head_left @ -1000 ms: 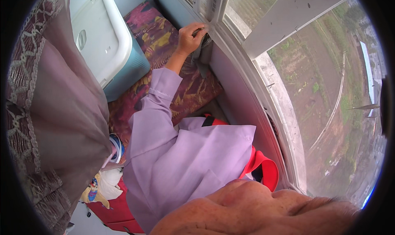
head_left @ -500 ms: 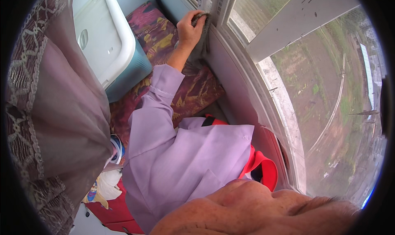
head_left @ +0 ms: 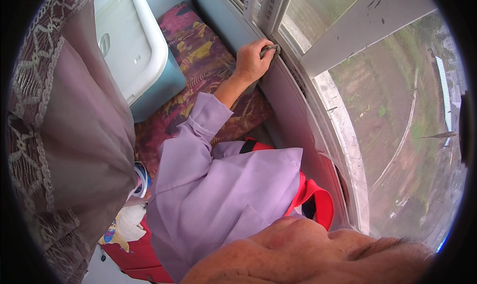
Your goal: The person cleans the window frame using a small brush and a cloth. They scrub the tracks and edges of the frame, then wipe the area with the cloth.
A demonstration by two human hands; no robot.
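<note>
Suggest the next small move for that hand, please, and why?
Perhaps slide the crumpled dark-grey cloth a little along the long white window frame, toward the picture's lower right: the left hand's fingers grip it beside that frame, and dark patches show farther along.

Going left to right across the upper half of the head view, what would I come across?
Sheer lace-edged fabric → white-lidded blue box → left hand, holding a dark rag → large window pane.
</note>
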